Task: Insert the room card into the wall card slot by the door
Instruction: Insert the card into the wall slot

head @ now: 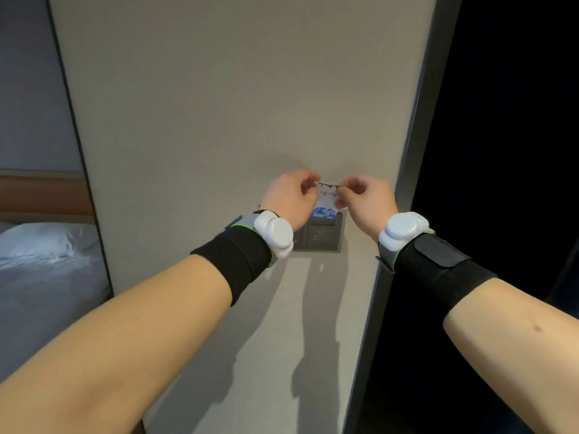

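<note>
The room card (326, 203), white with a blue print at its lower part, stands upright with its lower edge in the top of the dark wall card slot (322, 234). My left hand (289, 198) pinches the card's upper left corner. My right hand (365, 200) pinches its upper right corner. Both wrists wear black bands with white round devices. My left wrist hides the left part of the slot panel.
The beige wall (235, 104) carries the slot panel. A dark frame edge (416, 151) runs down its right side, with a dark space beyond it. A bed with white linen (47, 255) lies at the left.
</note>
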`<state>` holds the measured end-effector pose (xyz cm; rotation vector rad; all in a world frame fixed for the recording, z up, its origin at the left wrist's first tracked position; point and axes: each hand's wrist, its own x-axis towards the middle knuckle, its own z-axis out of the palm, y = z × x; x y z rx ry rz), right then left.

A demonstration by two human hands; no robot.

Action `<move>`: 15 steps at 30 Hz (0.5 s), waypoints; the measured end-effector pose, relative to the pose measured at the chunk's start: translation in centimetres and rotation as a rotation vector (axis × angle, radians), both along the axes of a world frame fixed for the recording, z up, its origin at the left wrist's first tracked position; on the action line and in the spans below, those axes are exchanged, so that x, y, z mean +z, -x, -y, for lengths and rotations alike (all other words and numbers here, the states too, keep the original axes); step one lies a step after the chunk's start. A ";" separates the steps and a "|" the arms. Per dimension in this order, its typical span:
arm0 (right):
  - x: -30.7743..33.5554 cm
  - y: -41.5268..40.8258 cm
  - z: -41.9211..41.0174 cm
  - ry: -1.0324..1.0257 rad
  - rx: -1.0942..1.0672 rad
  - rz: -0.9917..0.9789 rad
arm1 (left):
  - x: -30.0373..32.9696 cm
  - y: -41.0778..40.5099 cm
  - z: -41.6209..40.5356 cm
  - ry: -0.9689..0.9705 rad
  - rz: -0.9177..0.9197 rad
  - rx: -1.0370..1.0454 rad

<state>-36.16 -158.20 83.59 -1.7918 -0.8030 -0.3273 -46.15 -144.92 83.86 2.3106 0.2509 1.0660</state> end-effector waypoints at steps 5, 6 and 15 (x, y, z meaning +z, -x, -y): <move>-0.6 -1.8 0.0 -0.001 0.001 -0.011 | -0.8 -0.6 0.6 -0.104 -0.095 0.030; -0.7 -2.0 -0.1 0.001 0.002 -0.010 | -0.9 -0.7 0.6 -0.124 -0.104 0.036; -2.0 -3.4 -0.7 0.060 0.030 -0.015 | -2.6 -1.9 0.1 -0.158 -0.163 0.072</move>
